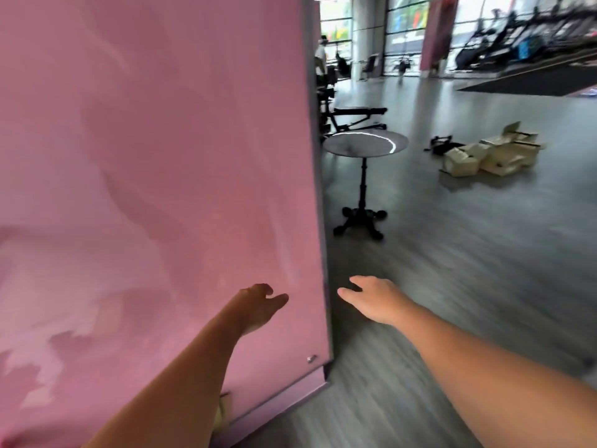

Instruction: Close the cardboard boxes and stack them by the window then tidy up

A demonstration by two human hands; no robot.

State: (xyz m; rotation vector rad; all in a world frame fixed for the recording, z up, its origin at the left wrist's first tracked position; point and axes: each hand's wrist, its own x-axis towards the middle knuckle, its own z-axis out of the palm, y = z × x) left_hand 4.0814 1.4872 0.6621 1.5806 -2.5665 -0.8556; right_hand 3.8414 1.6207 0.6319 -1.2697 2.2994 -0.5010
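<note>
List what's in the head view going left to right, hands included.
Pink wall panel → left hand → right hand → round pedestal table → cardboard boxes on the floor. Both hands are empty.

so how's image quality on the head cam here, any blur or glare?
Head view: motion blur smears the floor and the cardboard boxes; blown-out windows; a glare arc on the round table; blocky patches on the pink panel; both hands fairly sharp.

Two bare hands, left (258, 307) and right (374, 299); one round pedestal table (365, 144); one pink panel (155, 176); cardboard boxes (492, 153) in one heap, blurred, perhaps four
</note>
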